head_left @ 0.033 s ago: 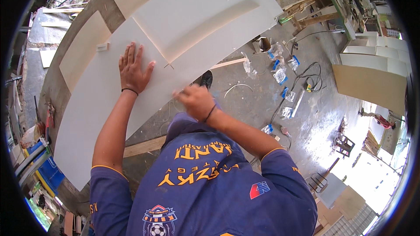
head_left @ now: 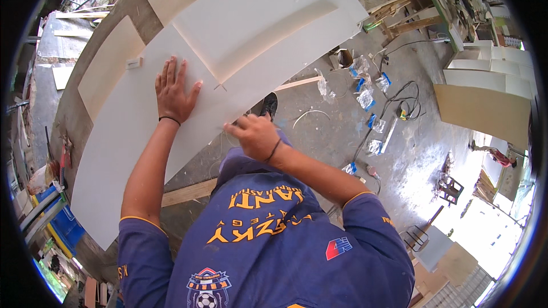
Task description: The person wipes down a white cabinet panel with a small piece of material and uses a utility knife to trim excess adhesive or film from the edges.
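My left hand point(head_left: 176, 97) lies open, fingers spread, on the white board point(head_left: 206, 109) stretched out before me; uneven pressure there might make the board slide or tip. My right hand point(head_left: 254, 136) is half-curled by its near edge; I cannot tell whether it grips anything. A careless sweep along that edge could scrape my fingertips.

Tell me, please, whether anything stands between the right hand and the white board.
Nothing visible does: the right hand is right at the lower edge of the board, though whether it touches it is unclear. The left hand lies on the board farther left, out of the way.
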Available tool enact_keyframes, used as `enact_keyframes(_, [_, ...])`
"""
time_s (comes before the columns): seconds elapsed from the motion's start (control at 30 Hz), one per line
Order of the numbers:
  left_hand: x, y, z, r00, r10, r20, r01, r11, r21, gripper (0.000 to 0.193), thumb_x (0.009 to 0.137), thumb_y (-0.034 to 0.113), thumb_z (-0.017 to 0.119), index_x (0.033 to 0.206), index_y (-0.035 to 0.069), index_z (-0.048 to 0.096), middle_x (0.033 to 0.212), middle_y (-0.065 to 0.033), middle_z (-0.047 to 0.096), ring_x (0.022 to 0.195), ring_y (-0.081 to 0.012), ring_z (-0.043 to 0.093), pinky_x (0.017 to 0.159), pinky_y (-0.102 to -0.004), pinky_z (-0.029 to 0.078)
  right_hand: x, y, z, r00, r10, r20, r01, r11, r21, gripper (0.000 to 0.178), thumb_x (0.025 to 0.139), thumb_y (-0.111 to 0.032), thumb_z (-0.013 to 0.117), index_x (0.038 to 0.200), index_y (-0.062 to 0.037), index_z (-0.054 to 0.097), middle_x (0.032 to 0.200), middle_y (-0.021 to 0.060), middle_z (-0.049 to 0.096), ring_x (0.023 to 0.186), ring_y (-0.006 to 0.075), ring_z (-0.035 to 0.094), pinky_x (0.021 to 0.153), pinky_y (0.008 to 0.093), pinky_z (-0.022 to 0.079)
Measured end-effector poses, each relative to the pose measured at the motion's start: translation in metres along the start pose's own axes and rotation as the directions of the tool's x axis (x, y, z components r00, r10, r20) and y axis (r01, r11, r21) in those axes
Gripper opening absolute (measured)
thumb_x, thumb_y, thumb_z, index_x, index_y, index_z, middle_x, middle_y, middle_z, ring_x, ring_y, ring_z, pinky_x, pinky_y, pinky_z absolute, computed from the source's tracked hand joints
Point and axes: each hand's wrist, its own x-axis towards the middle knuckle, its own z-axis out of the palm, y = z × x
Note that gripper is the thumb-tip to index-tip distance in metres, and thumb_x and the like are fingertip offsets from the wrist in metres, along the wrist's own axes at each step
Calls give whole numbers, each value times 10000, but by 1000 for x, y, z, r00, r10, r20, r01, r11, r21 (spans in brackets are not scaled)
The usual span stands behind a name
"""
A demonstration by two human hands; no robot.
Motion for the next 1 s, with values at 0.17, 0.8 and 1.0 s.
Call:
enact_keyframes(0.17, [-2, -4, -1, 999, -32, 26, 31, 999, 44, 639, 870, 484, 511, 1399, 153, 374, 1500, -94, 259, 1398, -240, 205, 1119, -449, 146, 31, 175, -98, 831, 504, -237, -545, 822, -165, 508, 749, -72, 508, 1244, -185, 530, 907, 160, 586, 752, 330, 591, 710, 431, 494])
enact_keyframes(0.8, [-2, -3, 2, 1000, -21, -14, 20, 1000, -18, 606, 875, 454, 525, 1386, 154, 399, 1491, -104, 277, 1386, -263, 231, 1113, -446, 167, 18, 206, -121, 881, 367, -299, -460, 811, -361, 413, 722, -8, 524, 1115, -78, 626, 870, 157, 608, 735, 342, 586, 638, 437, 491])
enact_keyframes(1.0, [0, -6, 6, 999, -34, -42, 32, 998, -47, 503, 929, 429, 414, 1361, 173, 439, 1488, -69, 294, 1385, -250, 234, 1120, -456, 163, 2, 47, -2, 985, -44, -167, 28, 995, -93, 446, 722, -60, 553, 1147, -181, 614, 796, 86, 607, 785, 254, 580, 693, 392, 492])
